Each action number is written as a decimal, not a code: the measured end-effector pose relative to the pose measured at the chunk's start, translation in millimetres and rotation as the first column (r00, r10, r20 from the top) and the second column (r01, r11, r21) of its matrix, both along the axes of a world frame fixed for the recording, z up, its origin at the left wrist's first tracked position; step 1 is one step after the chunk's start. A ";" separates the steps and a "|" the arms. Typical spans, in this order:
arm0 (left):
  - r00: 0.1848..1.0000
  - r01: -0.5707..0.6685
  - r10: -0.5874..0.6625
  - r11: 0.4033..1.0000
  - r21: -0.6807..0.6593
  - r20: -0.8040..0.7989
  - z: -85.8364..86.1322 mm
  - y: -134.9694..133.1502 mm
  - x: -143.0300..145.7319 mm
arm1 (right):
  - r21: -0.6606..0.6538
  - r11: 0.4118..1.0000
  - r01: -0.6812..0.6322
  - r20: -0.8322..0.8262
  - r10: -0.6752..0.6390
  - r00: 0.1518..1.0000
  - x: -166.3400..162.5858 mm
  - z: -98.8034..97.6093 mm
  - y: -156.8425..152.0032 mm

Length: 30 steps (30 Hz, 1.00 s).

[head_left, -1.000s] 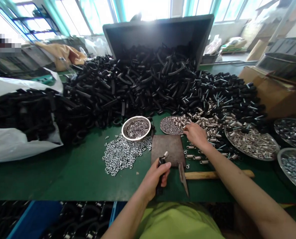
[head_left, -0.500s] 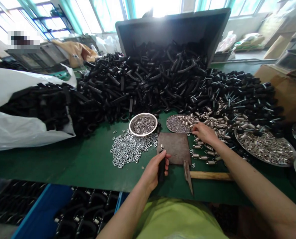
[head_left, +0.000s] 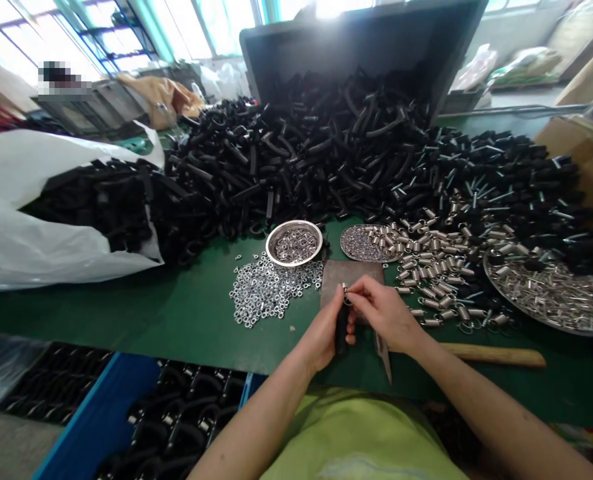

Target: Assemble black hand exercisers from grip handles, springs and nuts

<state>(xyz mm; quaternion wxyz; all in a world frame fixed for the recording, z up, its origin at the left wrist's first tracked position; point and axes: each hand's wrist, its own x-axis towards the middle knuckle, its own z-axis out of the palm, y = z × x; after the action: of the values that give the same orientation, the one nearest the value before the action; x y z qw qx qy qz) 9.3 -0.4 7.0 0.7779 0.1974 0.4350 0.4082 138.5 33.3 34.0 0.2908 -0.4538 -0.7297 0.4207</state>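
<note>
My left hand [head_left: 324, 337] is wrapped round a black plastic handle [head_left: 342, 330], held upright. A small shiny metal piece [head_left: 345, 288] shows at the handle's upper end. The fingertips of my right hand [head_left: 389, 315] are pinched together at that end; what they hold, if anything, is too small to make out. Beneath both hands lies a flat steel plate [head_left: 332, 272], partly covered. A hammer rests at the plate's near edge, its head [head_left: 384, 363] half hidden by my right hand and its wooden handle [head_left: 496, 355] pointing right.
Metal rings or nuts [head_left: 259, 293] lie left of the plate, below a round steel bowl [head_left: 268, 252]. Behind the plate is an oval tray [head_left: 356, 245] of tiny parts. Springs [head_left: 431, 270] and a tray of pins [head_left: 556, 290] are rightward. Black handles [head_left: 296, 167] heap behind.
My right hand has moved left from the oval tray to the top of the black handle in my left hand. The view has shifted slightly.
</note>
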 end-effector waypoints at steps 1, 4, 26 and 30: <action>1.000 -0.004 0.005 1.000 0.024 -0.029 -0.2 -1.2 1.4 | -0.011 1.000 0.004 -0.005 -0.004 1.000 -1.2 -1.5 -0.2; 0.981 -0.012 0.030 0.995 0.095 -0.189 -3.1 -5.4 3.0 | -0.107 0.994 0.008 -0.080 -0.017 0.997 0.6 -9.2 2.4; 0.986 -0.146 0.156 0.979 -0.142 0.058 -8.0 5.7 -4.1 | 0.529 0.683 0.504 0.552 -0.728 0.407 149.0 4.5 206.0; 0.972 -0.207 0.223 0.963 -0.174 0.079 -5.8 12.3 -5.7 | 0.537 0.663 0.522 0.529 -0.746 0.404 147.6 8.5 201.1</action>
<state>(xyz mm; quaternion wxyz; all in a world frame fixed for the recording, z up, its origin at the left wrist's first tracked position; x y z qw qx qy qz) 3.6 11.9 1.2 0.7631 0.0638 0.4474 0.4620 286.1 234.4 42.5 0.1841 -0.7760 -0.6015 -0.0461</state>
